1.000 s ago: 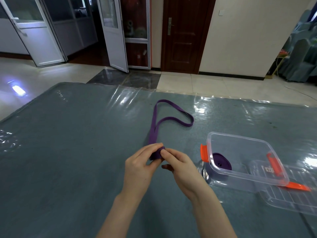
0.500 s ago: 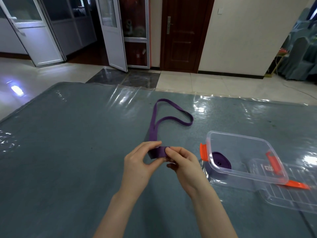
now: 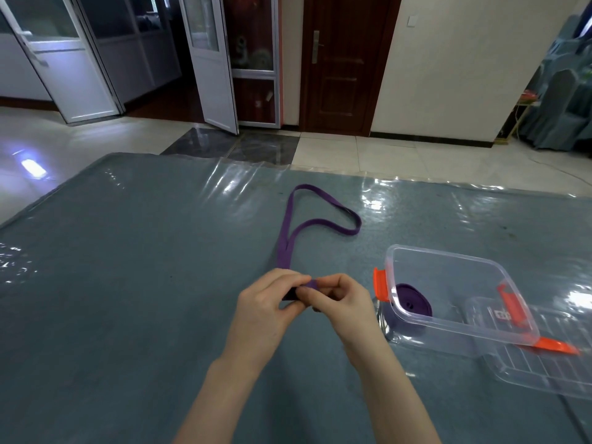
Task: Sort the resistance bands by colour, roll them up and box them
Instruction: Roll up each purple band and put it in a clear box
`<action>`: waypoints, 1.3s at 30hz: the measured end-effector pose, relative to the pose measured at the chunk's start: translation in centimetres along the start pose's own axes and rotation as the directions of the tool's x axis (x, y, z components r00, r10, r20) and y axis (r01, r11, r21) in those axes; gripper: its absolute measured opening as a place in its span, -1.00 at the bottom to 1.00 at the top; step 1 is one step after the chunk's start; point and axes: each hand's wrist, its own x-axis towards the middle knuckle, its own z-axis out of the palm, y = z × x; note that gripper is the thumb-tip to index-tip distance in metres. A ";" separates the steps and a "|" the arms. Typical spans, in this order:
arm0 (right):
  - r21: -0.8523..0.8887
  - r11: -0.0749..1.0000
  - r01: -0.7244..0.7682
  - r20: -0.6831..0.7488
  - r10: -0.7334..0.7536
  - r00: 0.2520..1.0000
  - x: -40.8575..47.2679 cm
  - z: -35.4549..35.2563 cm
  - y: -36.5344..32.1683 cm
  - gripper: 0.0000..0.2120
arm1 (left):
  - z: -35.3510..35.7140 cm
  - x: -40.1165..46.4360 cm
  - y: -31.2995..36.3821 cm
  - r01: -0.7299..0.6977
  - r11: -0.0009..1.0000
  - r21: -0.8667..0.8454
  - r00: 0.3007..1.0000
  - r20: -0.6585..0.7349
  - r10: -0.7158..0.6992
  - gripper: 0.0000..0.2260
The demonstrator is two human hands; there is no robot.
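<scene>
You hold the near end of the purple band with both hands, just to the left of the clear box. Your left hand and your right hand meet on the small started roll. The fingers of the left hand are curled over it, and the thumb and fingers of the right hand pinch it from the other side, so both hands are closed on the band and not free.

What matters for the next move is the direction of the loose part. From the roll, the band runs straight away from you over the tabletop, two flat strands side by side, and then it opens into a loop that bends toward the far side of the box. So the long axis goes away from your fingers, not across them. I judge that you should roll forward along this line and let the loose part come toward you; if the far loop drags sideways, the roll may become crooked.

One rolled purple band lies already inside the box, at its left end near the orange clip. The lid lies against the right side of the box. Your right hand is the nearer one to the box for putting the roll in.
</scene>
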 end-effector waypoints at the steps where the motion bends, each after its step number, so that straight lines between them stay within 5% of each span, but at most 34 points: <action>1: 0.057 0.998 -0.027 0.037 0.024 0.999 0.1 -0.1 0.1 -0.61 | 0.0 0.1 0.0 0.013 1.000 -0.020 1.000 -0.010 -0.013 -0.74; 4: 0.347 0.925 -0.157 0.186 0.096 0.978 0.3 0.0 0.7 -0.47 | -0.1 0.3 0.0 0.100 0.990 -0.102 0.994 -0.023 -0.103 -0.66; 7: 0.482 0.850 -0.213 0.268 0.089 0.959 0.3 0.1 0.9 -0.57 | -0.2 0.3 0.0 0.113 0.988 -0.102 0.993 -0.025 -0.116 -0.67; 12: 0.140 0.988 -0.073 0.153 0.051 0.987 -0.4 0.0 0.1 -0.87 | -0.3 0.1 -0.3 0.077 0.997 -0.013 0.996 -0.053 -0.078 -0.72; 15: -0.027 1.000 0.010 0.020 -0.009 1.000 -0.6 0.3 -0.1 -0.74 | -0.2 -0.1 -0.3 0.033 0.999 0.033 0.999 -0.034 -0.032 -0.70; 18: -0.026 0.999 0.047 0.016 -0.047 0.999 -0.5 0.2 -0.3 -0.65 | -0.2 0.0 0.2 0.015 0.999 0.031 0.999 -0.045 -0.013 -0.69; 21: 0.223 0.975 -0.008 0.140 -0.024 0.990 -0.3 -0.3 0.0 -0.50 | -0.3 0.3 0.3 0.035 0.999 0.008 0.998 -0.061 -0.034 -0.65; 26: 0.377 0.920 -0.106 0.360 -0.041 0.932 -0.4 -1.0 -0.3 -0.60 | -0.7 0.0 0.2 0.061 0.998 -0.033 0.996 -0.060 -0.063 -0.72; 35: -0.101 0.993 0.056 0.024 -0.054 0.998 -0.7 0.2 -0.4 -0.64 | -0.2 -0.4 -0.8 0.108 0.989 0.103 0.994 0.005 -0.109 -0.72; 39: 0.193 0.977 -0.095 0.112 0.074 0.991 -0.2 -0.4 -0.2 -0.58 | -0.3 0.1 -0.6 0.104 0.995 0.014 0.994 0.040 -0.104 -0.67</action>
